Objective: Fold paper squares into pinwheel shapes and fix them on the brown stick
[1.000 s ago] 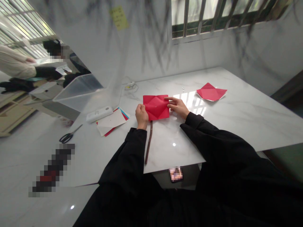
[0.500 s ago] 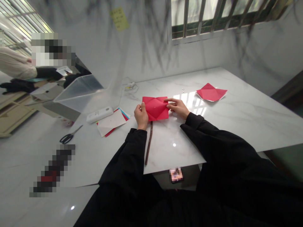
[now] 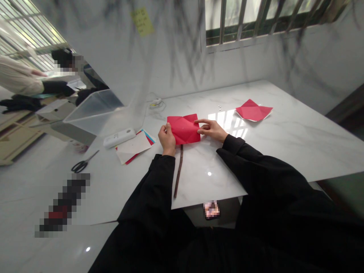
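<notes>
A creased sheet of red paper (image 3: 183,131) is held up above the table between my two hands. My left hand (image 3: 167,140) grips its left edge, thumb in front and the other fingers behind. At the right edge, my right hand (image 3: 212,129) pinches the paper between thumb and fingers. A thin brown stick (image 3: 178,170) lies below the paper, its upper end hidden behind the sheet. Farther right on the table rests another folded red paper (image 3: 253,110), with a pale underside showing along its edge.
Left of my hands lie a stack of coloured paper (image 3: 134,148), a white power strip (image 3: 119,138) and black-handled scissors (image 3: 81,165). A clear plastic box (image 3: 91,108) stands farther left. Tiny pieces (image 3: 219,107) sit near the back. Other people are at the far left.
Both hands have shifted the red paper slightly left and tilted it a little. The right fingers still touch its right edge. The stick and the other folded paper stay put.
</notes>
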Tool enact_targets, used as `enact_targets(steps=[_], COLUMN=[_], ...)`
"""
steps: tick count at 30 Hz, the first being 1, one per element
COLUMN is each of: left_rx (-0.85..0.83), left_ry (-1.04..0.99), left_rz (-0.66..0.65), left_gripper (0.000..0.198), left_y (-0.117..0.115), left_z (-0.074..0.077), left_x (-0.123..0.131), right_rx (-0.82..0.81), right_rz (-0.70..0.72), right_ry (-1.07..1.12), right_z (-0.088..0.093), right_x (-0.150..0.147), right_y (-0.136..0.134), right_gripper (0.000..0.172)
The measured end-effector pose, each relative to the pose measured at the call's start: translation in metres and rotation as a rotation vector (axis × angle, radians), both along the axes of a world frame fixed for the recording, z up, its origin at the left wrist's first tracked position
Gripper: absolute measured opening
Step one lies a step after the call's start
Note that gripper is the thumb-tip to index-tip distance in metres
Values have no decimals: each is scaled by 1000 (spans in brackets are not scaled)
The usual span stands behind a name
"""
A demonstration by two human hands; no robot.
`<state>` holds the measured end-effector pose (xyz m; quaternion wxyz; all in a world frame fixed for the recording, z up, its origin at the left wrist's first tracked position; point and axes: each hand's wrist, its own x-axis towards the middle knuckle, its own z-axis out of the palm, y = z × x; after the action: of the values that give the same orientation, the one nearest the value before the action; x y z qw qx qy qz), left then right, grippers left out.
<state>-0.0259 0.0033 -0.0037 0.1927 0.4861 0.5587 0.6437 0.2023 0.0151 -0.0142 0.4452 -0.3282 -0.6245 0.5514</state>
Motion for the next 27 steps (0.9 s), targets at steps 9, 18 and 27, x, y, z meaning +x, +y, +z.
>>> enact_targets(steps=[9, 18, 27], left_rx=[-114, -277, -223], left_ry=[-278, -606, -700], left_rz=[-154, -360, -372], left_gripper=[49, 31, 29], left_y=[2, -1, 3], left_z=[0, 8, 6], left_x=[1, 2, 7], right_rx=[-7, 15, 44], right_rz=[-31, -47, -130], right_ry=[14, 20, -37], right_z=[-5, -4, -10], right_x=[1, 1, 3], right_y=[4, 4, 7], right_gripper=[65, 69, 72])
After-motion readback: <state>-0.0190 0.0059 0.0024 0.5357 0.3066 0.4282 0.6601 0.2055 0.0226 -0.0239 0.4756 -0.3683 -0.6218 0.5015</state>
